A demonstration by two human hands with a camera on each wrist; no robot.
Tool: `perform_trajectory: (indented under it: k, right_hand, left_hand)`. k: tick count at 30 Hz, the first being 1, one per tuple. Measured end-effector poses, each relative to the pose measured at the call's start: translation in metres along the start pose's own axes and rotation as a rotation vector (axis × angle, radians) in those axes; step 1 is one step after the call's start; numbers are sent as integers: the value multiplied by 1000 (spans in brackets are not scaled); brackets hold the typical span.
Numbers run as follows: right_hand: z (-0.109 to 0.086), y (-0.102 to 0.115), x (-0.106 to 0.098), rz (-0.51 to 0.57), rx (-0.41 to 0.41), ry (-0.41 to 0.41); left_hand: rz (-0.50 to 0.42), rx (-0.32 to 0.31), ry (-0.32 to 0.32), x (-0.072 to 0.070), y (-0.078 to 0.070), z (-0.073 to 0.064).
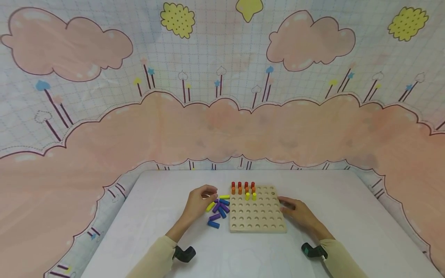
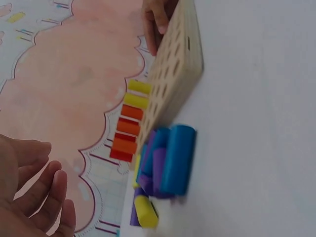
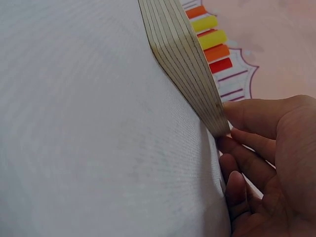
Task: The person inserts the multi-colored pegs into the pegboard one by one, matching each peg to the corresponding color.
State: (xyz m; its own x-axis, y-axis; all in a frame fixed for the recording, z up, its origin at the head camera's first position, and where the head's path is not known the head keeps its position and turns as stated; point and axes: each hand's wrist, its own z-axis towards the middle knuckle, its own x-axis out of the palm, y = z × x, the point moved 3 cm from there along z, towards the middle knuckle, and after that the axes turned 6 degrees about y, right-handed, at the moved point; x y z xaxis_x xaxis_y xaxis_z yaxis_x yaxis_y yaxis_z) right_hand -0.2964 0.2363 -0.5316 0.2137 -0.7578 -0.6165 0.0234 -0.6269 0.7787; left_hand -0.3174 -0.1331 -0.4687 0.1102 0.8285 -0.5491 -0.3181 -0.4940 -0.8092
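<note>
A wooden pegboard (image 1: 257,227) with rows of round holes lies flat on the table. Red pegs (image 1: 240,184) stand in its far row, orange pegs (image 1: 240,191) in front of them, then two yellow pegs (image 1: 254,196). My right hand (image 1: 299,213) holds the board's right edge, thumb and fingertips against it in the right wrist view. Left of the board, my left hand (image 1: 199,202) hovers by a loose pile of blue (image 2: 178,160), purple (image 1: 214,217) and yellow pegs (image 2: 145,211). Its fingers are loosely bent, and nothing shows between them in the left wrist view.
The white table (image 1: 139,220) runs back to a patterned cloth backdrop (image 1: 243,131). One blue peg (image 1: 213,224) lies at the near end of the loose pile. Each wrist wears a dark camera (image 1: 185,254).
</note>
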Motion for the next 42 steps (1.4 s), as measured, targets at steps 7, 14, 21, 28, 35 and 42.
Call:
perform_trajectory:
  k: [7, 14, 21, 28, 35, 42]
  right_hand:
    - [0, 0, -1, -7, -9, 2]
    - [1, 0, -1, -6, 6, 1]
    - [1, 2, -1, -12, 18, 0]
    - [0, 4, 0, -34, 1, 3]
    - [0, 2, 0, -21, 10, 4]
    - [1, 0, -1, -31, 5, -2]
  left_hand:
    - [61, -41, -9, -5, 22, -2]
    - [54, -147, 21, -5, 37, -3]
    - [94, -191, 46, -1, 46, -2]
    - [191, -205, 47, 4, 49, 0]
    - [286, -207, 53, 6, 49, 2]
    - [272, -202, 76, 4, 47, -2]
